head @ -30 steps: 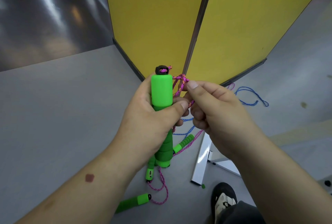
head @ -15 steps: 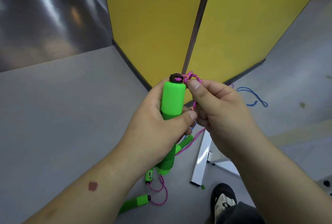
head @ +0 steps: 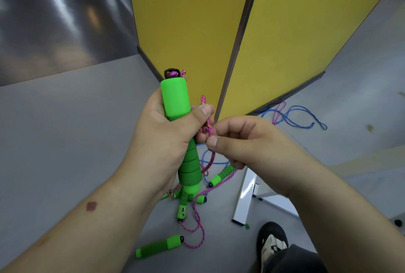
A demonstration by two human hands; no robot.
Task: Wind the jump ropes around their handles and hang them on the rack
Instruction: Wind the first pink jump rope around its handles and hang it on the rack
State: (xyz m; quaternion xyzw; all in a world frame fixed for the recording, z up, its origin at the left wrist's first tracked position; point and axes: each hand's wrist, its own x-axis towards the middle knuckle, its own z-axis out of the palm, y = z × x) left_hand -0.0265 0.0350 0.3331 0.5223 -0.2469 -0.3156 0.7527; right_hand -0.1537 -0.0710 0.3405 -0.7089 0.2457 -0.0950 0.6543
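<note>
The left hand [head: 163, 132] gripped the green handle [head: 175, 97], the right hand [head: 241, 141] pinched the pink rope [head: 207, 127] — best kept tight for 1 neat wrap.

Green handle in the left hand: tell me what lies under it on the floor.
Below the green handle: more green handles, pink rope, blue rope. The hands hide the rest.

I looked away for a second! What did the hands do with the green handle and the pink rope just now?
The right hand slid down from near the handle's top to its middle, pinching the pink rope lower beside the handle. The left hand tipped the green handle toward the right, then stood it upright again. Same as before: the left hand grips the handle, and the other ropes and handles lie on the floor.
</note>
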